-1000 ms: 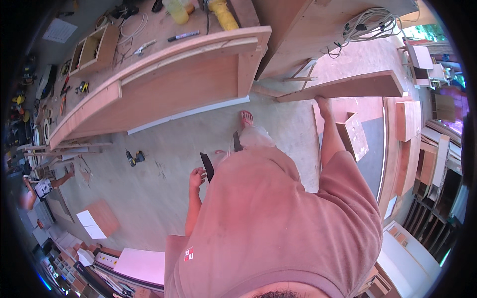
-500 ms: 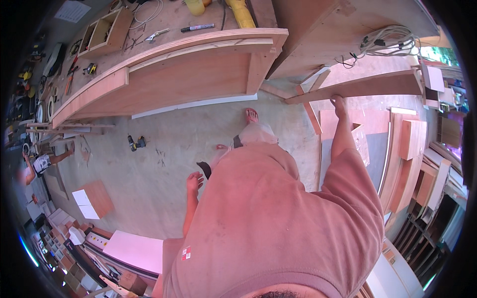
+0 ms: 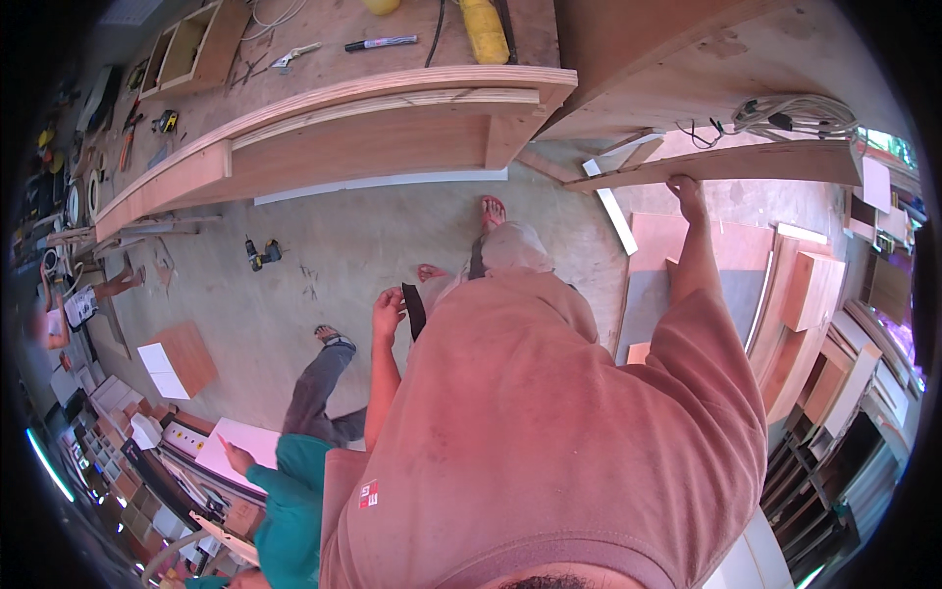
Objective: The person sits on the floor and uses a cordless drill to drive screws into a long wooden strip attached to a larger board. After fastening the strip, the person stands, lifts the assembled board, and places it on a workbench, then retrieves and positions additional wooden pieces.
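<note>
My right hand [image 3: 688, 192] is closed on the lower edge of a long wooden board [image 3: 746, 162], out at arm's length to the right. The board stretches sideways, and its left end is close to a white-edged strip [image 3: 610, 206] that leans down to the floor. My left hand [image 3: 389, 312] hangs at my left side with its fingers loosely bent and nothing seen in them. Close beside its fingertips a black flap [image 3: 414, 310] sticks out at my waist; whether they touch I cannot tell.
Ahead stands a plywood workbench [image 3: 392, 93] bearing a marker [image 3: 381, 43] and a wooden tray [image 3: 196, 49]. A cordless drill [image 3: 262, 253] and a box [image 3: 179, 361] lie on the floor. Coiled cable [image 3: 795, 116] hangs at right. A co-worker in green [image 3: 294, 491] is close behind my left.
A co-worker in green has come into view at the lower left. The board and my right hand have shifted slightly up and right. My left hand has risen nearer the black flap.
</note>
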Demonstrator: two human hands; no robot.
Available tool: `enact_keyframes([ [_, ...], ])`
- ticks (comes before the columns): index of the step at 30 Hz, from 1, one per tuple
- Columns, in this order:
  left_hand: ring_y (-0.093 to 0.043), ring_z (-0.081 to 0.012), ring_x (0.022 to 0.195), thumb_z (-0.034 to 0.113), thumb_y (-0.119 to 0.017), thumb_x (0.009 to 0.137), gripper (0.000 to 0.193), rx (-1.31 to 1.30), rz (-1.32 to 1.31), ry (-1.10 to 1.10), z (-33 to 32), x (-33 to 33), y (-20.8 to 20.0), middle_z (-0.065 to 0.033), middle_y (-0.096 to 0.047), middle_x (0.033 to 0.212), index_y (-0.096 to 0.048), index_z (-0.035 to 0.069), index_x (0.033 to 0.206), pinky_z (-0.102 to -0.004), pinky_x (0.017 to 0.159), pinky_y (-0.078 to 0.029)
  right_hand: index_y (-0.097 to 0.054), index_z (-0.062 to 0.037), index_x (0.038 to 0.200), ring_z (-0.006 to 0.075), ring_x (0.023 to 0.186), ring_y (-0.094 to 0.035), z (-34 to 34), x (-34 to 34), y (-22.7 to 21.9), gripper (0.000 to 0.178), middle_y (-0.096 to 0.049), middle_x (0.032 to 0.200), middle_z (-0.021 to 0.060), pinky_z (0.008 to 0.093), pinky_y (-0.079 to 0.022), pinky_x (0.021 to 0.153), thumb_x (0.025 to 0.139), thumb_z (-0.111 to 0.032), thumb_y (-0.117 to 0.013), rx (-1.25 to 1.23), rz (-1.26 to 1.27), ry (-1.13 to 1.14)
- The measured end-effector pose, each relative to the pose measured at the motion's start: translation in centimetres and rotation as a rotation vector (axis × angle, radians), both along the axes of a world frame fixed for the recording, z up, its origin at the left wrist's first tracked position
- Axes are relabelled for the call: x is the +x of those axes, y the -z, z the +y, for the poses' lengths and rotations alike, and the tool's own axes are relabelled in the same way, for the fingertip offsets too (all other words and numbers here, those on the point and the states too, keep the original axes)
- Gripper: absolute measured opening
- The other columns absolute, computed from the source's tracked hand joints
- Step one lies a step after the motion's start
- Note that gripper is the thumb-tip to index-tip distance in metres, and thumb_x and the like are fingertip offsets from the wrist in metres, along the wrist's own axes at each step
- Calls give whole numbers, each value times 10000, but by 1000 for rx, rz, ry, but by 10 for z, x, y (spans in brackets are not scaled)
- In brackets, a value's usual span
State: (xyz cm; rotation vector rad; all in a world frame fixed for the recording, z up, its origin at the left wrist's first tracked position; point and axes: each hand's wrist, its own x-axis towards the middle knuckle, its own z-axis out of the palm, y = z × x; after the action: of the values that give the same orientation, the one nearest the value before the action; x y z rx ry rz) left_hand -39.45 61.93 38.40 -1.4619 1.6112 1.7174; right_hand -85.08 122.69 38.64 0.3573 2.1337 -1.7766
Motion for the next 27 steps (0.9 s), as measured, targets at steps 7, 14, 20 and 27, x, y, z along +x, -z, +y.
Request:
enact_keyframes([
  [7,-687,-189,1000,344,-614,1019,334,-8,-94,-128,3,35,8,-50,-712,1186,-631,128,1273,-346,806,-518,-703,-6,1111,221,970,-655,-91,-13,-5,320,-686,1082,115,385,-583,825,835,-147,-627,139,-18,320],
  [14,-698,-170,861,221,-612,949,276,8,-46,-175,4,60,13,-41,-730,1088,-670,125,1201,-319,667,-515,-589,15,1338,266,1083,-634,-115,-30,70,472,-652,1235,135,410,-557,919,975,-284,-626,194,144,469],
  [20,-713,-188,868,252,-614,956,245,-129,24,-124,-15,111,33,-40,-726,1040,-688,101,1134,-347,683,-544,-455,-17,1521,284,1314,-518,-168,-53,56,633,-540,1467,143,437,-438,1079,1038,-415,-550,234,-56,106],
  [27,-727,-196,732,275,-651,903,294,-272,50,-398,-47,189,32,-90,-757,929,-731,42,1064,-356,655,-568,-390,-135,1565,301,1473,-339,-191,-37,22,657,-388,1604,66,580,-432,1064,1011,-459,-528,310,-280,147],
])
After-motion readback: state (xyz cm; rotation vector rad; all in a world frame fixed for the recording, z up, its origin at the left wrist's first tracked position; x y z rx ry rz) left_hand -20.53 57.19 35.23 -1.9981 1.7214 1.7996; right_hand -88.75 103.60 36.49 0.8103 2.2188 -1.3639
